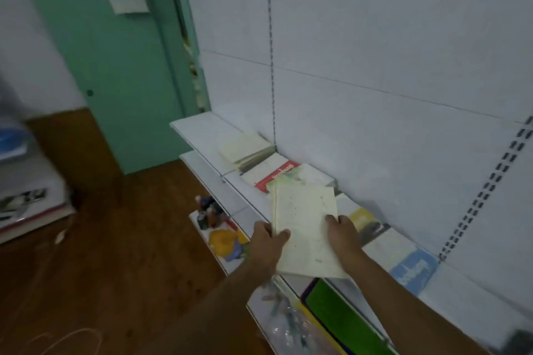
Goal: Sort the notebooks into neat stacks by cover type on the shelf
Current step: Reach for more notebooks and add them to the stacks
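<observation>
Big white back panel (375, 52) fills the right side of the view, slotted uprights running down it, and at its foot the long white shelf (207, 135) stretches away toward a green door (115, 81). Wooden floor (101, 253) off to the left, a pale cord lying across it. Along the shelf, notebooks lie flat in a row: at the far end a cream stack (246, 150) sits neat against the panel, next to it a white notebook with a red band (274, 174) with a greenish cover (291, 179) overlapping its near edge, then a yellow-patched cover (362, 220) mostly hidden behind the right hand, and closer in a light blue cover (412, 268). Right in the middle, held above the shelf's front edge, is a small bundle of cream notebooks (305, 228), plain covers up, edges slightly fanned. Left hand (266, 242) grips the bundle's left side, thumb curled over the top cover, fingers hidden beneath. Right hand (343, 235) clamps the right side, fingers wrapped over the edge. Lower shelf below: a bright green board (337, 314) on edge, a yellow and blue item (226, 241), and some small dark bottles (209, 210), too blurred to read.
</observation>
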A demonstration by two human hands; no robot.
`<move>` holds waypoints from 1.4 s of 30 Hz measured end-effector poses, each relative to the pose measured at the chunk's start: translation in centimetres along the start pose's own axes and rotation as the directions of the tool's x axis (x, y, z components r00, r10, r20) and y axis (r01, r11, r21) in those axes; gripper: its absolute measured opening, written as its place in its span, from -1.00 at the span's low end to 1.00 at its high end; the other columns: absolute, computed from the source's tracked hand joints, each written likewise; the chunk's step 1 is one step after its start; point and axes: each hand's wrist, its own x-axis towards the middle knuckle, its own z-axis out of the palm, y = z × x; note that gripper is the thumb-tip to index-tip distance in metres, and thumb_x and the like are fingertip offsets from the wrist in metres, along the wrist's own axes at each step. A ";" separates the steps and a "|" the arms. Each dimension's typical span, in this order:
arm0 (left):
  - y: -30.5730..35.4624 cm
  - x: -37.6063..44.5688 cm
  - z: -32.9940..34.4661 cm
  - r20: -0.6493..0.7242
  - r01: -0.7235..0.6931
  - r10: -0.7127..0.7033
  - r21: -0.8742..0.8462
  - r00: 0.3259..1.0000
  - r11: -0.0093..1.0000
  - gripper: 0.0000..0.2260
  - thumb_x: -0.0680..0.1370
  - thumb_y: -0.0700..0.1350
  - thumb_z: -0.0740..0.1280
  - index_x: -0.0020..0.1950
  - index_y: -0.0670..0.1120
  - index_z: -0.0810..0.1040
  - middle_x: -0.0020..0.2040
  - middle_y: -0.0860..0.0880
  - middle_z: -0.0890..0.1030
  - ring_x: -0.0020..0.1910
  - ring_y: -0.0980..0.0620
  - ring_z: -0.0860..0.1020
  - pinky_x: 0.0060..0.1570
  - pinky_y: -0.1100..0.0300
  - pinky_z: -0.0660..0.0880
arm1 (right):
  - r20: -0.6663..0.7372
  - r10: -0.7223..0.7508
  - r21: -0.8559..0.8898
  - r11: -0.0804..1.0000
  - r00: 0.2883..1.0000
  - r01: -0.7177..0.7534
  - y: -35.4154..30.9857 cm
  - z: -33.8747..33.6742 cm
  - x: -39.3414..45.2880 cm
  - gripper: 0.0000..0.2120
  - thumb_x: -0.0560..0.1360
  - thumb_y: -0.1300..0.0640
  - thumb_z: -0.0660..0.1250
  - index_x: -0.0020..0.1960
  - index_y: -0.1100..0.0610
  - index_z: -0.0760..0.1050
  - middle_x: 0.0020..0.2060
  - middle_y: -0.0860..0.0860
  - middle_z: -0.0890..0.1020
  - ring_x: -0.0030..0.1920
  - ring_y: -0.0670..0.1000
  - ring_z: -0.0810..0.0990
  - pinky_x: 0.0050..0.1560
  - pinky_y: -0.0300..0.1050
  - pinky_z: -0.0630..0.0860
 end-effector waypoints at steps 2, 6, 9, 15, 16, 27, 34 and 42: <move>-1.0 0.5 -4.9 -0.117 0.005 -0.008 -0.021 0.993 1.000 -0.75 0.54 -0.06 0.37 0.00 -0.10 0.32 -0.03 -0.09 0.50 -0.09 0.01 0.53 -0.18 0.11 0.55 | 0.094 -0.053 -0.010 0.998 0.994 0.054 -2.5 5.1 -0.5 -0.61 0.58 0.03 0.16 0.29 0.25 0.41 0.15 0.18 0.53 0.11 0.20 0.51 0.05 0.00 0.43; -2.4 1.6 -14.2 -0.300 0.037 -0.067 -0.106 0.952 0.994 -0.78 0.55 -0.09 0.35 -0.03 -0.06 0.30 -0.01 -0.07 0.49 -0.02 -0.04 0.53 -0.02 -0.01 0.55 | 0.228 -0.148 -0.042 0.986 0.962 0.162 -8.0 14.9 -2.2 -0.65 0.56 0.03 0.18 0.23 0.24 0.41 0.03 0.15 0.54 -0.09 0.11 0.46 -0.09 -0.08 0.34; -2.4 2.9 -20.8 -0.401 0.021 -0.076 -0.140 0.913 0.990 -0.74 0.55 -0.05 0.35 0.08 -0.09 0.31 0.01 -0.06 0.49 0.02 -0.06 0.54 0.05 -0.05 0.56 | 0.307 -0.238 -0.037 0.965 0.922 0.261 -12.4 21.5 -3.2 -0.66 0.56 0.01 0.17 0.22 0.21 0.40 -0.09 0.07 0.52 -0.21 -0.01 0.49 -0.27 -0.16 0.35; -3.2 5.3 -31.9 -0.526 0.008 -0.110 -0.192 0.843 0.981 -0.74 0.56 -0.03 0.33 0.12 -0.06 0.29 0.03 -0.04 0.48 0.04 -0.06 0.53 0.02 0.04 0.54 | 0.432 -0.300 -0.024 0.939 0.850 0.344 -18.3 32.9 -5.1 -0.61 0.56 -0.01 0.15 0.27 0.23 0.37 -0.06 0.07 0.53 -0.16 -0.01 0.53 -0.32 -0.19 0.37; -3.6 5.7 -33.3 -0.538 0.010 -0.116 -0.197 0.835 0.980 -0.75 0.57 -0.02 0.32 0.11 -0.04 0.29 0.02 -0.03 0.48 0.04 -0.05 0.53 0.02 0.04 0.55 | 0.449 -0.304 -0.032 0.934 0.840 0.356 -19.1 34.5 -5.4 -0.58 0.57 -0.02 0.15 0.30 0.23 0.36 0.01 0.09 0.54 -0.09 0.03 0.54 -0.29 -0.17 0.39; -6.4 12.6 -44.5 -0.625 -0.013 -0.161 -0.264 0.763 0.964 -0.76 0.57 -0.02 0.32 0.10 0.01 0.27 0.00 0.04 0.47 -0.04 0.04 0.54 -0.24 0.24 0.51 | 0.571 -0.298 -0.087 0.905 0.765 0.418 -24.8 49.3 -3.8 -0.47 0.55 -0.10 0.14 0.40 0.20 0.30 0.18 0.11 0.52 -0.09 -0.03 0.52 -0.31 -0.18 0.44; -5.4 22.3 -48.8 -0.655 0.030 -0.190 -0.248 0.732 0.968 -0.74 0.58 0.00 0.30 0.15 -0.02 0.26 -0.01 0.05 0.46 -0.06 0.07 0.53 -0.27 0.28 0.48 | 0.613 -0.284 -0.108 0.894 0.738 0.434 -29.6 56.5 2.6 -0.51 0.60 -0.08 0.11 0.42 0.18 0.28 -0.07 -0.04 0.47 -0.30 -0.19 0.42 -0.56 -0.35 0.23; -2.4 33.6 -51.8 -0.647 0.024 -0.186 -0.252 0.739 0.968 -0.75 0.59 -0.01 0.28 0.17 0.00 0.28 0.03 0.03 0.46 0.00 0.02 0.53 -0.13 0.18 0.51 | 0.601 -0.278 -0.048 0.924 0.750 0.380 -35.8 62.8 11.4 -0.52 0.59 -0.03 0.13 0.41 0.23 0.28 -0.01 0.05 0.46 -0.26 -0.13 0.41 -0.41 -0.24 0.28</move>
